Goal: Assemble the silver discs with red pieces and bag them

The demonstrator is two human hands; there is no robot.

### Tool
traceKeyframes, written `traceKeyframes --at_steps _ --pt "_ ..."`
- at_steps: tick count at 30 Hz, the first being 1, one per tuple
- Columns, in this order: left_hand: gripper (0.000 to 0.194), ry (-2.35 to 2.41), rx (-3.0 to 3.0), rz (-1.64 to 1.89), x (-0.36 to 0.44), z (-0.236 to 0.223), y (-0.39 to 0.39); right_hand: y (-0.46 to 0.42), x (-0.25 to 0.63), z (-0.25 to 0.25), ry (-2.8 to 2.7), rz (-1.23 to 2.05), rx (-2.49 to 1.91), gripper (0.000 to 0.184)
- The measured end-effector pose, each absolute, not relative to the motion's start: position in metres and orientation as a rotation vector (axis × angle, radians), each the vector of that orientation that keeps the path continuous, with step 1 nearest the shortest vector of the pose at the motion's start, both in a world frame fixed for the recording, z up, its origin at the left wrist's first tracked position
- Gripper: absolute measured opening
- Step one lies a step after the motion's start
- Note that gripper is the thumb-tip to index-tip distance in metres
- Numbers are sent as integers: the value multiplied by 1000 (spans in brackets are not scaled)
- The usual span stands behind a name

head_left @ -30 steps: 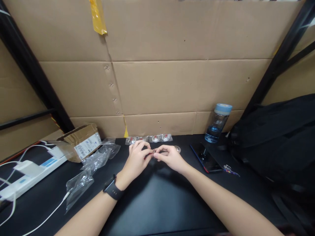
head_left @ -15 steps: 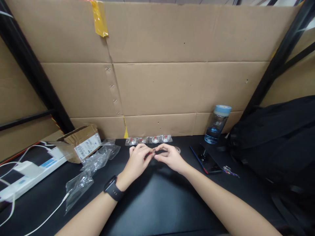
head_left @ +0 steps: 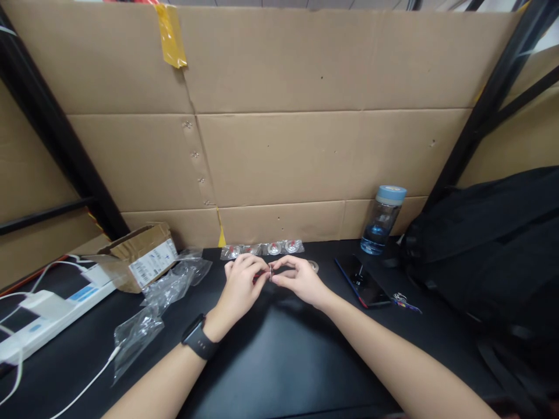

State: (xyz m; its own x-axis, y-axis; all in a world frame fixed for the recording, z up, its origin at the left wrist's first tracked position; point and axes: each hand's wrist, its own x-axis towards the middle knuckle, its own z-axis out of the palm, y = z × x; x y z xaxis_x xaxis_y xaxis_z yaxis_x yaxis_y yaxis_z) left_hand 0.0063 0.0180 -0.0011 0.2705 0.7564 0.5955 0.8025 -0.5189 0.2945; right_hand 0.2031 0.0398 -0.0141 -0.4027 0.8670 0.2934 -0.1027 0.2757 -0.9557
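Note:
My left hand [head_left: 243, 279], with a dark watch [head_left: 200, 337] on its wrist, is closed in a pinch at the middle of the table. Facing it, my right hand [head_left: 301, 280] pinches the other side of the same small, thin shiny piece [head_left: 271, 272]. It is seen edge-on and mostly hidden by fingertips, so its kind is unclear. Behind the hands lies a row of several round silvery discs with red centres in clear plastic wrappers [head_left: 273, 248]. Just beyond my right hand, a clear ring-shaped object [head_left: 313, 266] is partly covered.
On the left are an open cardboard box [head_left: 151, 262], crumpled clear plastic bags [head_left: 168, 291] and a white power strip [head_left: 56, 317] with cables. To the right lie a phone [head_left: 364, 282], a blue-lidded water bottle [head_left: 382, 224] and a black backpack [head_left: 484, 250]. A cardboard wall [head_left: 279, 157] closes the back.
The whole view has shifted slightly. Both hands keep their pinch on the small thin piece, with only slight finger movement.

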Motion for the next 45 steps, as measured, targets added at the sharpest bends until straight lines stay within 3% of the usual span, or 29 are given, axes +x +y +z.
traceKeyframes --at_steps 25,33,38,45 --pt "12 -1467 -2409 -1141 8 -4 17 44 204 -19 -1765 1166 -811 27" --pt "6 -1467 -2469 -1146 8 2 13 40 209 -8 -2004 745 -888 14" --pt "13 -1415 -2566 -1139 11 6 8 39 218 1 -2161 334 -877 8" --pt "21 -1218 -2838 -893 12 1 6 44 223 0 -2136 296 -924 8"
